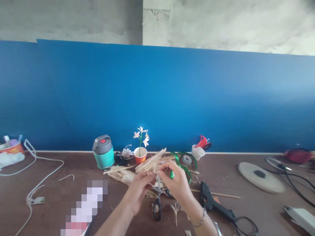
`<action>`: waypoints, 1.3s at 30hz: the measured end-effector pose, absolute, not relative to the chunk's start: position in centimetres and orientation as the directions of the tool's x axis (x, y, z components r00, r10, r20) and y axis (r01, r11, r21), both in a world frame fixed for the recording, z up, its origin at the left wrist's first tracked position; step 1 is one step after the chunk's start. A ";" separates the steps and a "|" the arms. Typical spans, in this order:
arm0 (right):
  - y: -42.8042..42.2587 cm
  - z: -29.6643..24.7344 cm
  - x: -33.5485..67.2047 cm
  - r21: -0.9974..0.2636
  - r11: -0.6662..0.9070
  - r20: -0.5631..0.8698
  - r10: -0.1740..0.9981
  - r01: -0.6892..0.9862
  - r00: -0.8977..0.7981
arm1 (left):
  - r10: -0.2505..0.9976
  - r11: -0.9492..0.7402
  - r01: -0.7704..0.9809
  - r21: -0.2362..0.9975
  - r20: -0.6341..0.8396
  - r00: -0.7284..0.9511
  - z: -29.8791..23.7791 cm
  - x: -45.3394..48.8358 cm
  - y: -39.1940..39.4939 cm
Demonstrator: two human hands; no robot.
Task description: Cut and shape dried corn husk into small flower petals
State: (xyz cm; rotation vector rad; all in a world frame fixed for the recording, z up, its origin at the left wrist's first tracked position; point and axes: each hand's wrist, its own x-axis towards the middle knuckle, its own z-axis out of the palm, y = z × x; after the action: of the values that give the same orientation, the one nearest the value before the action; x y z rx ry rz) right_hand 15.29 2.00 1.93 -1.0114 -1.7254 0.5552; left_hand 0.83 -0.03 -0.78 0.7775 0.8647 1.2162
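Head cam: L hand [141, 184] pinches small pale strip [155, 168] btwn thumb & fingers; R hand [176, 179] has thumb & index closed on same strip, hands nearly touching, exact shape too blurred to tell. Strip is held up over brown table [219, 172], in front of dried husk pile [147, 164]. Scissors [159, 195] just below hands, black handles twd person. Pale petalled pc [175, 209] lies on table just R of scissors, glue gun [208, 198] further R. Behind: paper cup [140, 160] w/ white flowers [146, 141] on green stem, teal jar [104, 159] to its L, green ribbon [189, 177] near tape roll [187, 161] to its R
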 end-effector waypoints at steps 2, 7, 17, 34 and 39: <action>1.9 2.0 15.3 -0.755 0.539 0.531 0.837 0.373 -0.135 | 0.983 0.177 -0.446 0.877 -0.133 0.129 -0.8 0.8 0.0; 1.9 2.0 15.3 -0.754 0.541 0.533 0.836 0.374 -0.134 | 0.983 0.177 -0.430 0.885 -0.135 0.128 -0.8 0.8 0.0; 1.8 2.0 15.3 -0.737 0.541 0.535 0.833 0.406 -0.139 | 0.982 0.189 -0.439 0.878 -0.156 0.110 -0.4 1.0 -0.4; 1.1 2.4 15.3 -0.763 0.505 0.510 0.854 0.403 -0.105 | 0.990 -0.118 -0.149 0.982 0.104 -0.100 0.5 0.6 -0.5; 1.5 2.3 15.5 -0.866 0.424 0.392 0.905 0.263 -0.168 | 0.960 -0.251 0.016 0.968 0.251 -0.120 0.2 0.3 -0.4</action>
State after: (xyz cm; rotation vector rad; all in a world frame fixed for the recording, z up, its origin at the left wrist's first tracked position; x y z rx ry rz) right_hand 15.51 1.51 2.29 -1.0300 -1.6771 0.8015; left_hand 0.25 -0.36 0.16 1.3356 1.1691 1.4882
